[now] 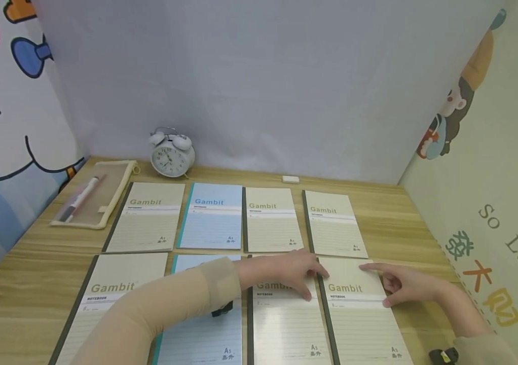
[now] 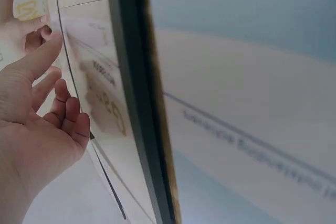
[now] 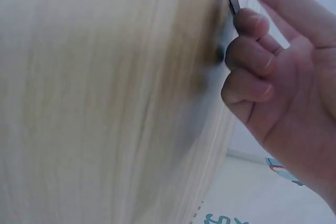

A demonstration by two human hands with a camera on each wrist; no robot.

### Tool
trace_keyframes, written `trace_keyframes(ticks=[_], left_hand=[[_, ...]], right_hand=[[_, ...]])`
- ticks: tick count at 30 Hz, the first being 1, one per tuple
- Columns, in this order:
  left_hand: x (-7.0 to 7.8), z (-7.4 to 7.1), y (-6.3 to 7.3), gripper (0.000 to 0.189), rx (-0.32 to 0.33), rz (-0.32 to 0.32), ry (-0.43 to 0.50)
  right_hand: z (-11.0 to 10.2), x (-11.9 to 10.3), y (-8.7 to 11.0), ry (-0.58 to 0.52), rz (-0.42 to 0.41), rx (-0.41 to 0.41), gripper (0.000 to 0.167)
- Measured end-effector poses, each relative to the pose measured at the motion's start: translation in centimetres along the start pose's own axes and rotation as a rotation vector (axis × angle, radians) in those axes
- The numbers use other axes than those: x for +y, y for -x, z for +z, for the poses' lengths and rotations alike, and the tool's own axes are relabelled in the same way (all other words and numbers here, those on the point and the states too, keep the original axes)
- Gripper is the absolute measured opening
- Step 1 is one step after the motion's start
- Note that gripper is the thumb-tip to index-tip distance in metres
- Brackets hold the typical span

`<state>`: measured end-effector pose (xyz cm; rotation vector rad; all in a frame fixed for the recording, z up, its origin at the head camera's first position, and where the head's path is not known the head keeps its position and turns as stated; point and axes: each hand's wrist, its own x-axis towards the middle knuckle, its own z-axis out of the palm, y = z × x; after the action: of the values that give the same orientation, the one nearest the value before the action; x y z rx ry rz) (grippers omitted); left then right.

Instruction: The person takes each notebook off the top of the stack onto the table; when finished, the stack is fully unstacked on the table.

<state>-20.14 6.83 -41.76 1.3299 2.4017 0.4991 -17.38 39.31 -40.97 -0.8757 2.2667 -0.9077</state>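
A cream Gambit notebook (image 1: 361,329) with a dark spine lies flat at the front right of the table. My left hand (image 1: 293,271) reaches across the cream notebook (image 1: 286,329) beside it, its index fingertip at the first notebook's spine edge. On the opposite side, my right hand (image 1: 407,286) touches that notebook's right part with index finger and thumb. The right index finger is extended, the others curled in. In the left wrist view, the left hand (image 2: 37,114) has loosely bent fingers. The right wrist view shows the right hand (image 3: 289,82) beside a thin notebook edge.
Other cream and blue notebooks (image 1: 211,215) lie in two rows on the wooden table (image 1: 386,218). Behind them stand a white alarm clock (image 1: 171,157) and a white eraser (image 1: 290,179). A mesh pouch (image 1: 108,197) with a pen lies at left. Curtains border the table.
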Motion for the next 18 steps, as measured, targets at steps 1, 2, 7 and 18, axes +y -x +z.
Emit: trace_keyframes(ticks=[1, 2, 7, 18], left_hand=[[-0.1, -0.1, 0.0, 0.063, 0.004, 0.010, 0.026], [-0.3, -0.3, 0.1, 0.064, 0.006, 0.022, 0.048], [-1.2, -2.1, 1.3, 0.061, 0.015, 0.098, 0.104], [-2.3, -7.8, 7.6, 0.055, 0.147, 0.066, -0.015]], right_hand=[[-0.1, 0.0, 0.0, 0.003, -0.008, 0.010, 0.077], [-0.1, -0.1, 0.0, 0.009, -0.017, 0.023, 0.076], [-0.9, -1.5, -0.6, 0.023, -0.042, 0.063, 0.070], [-3.6, -6.0, -2.9, 0.153, -0.107, 0.216, 0.061]])
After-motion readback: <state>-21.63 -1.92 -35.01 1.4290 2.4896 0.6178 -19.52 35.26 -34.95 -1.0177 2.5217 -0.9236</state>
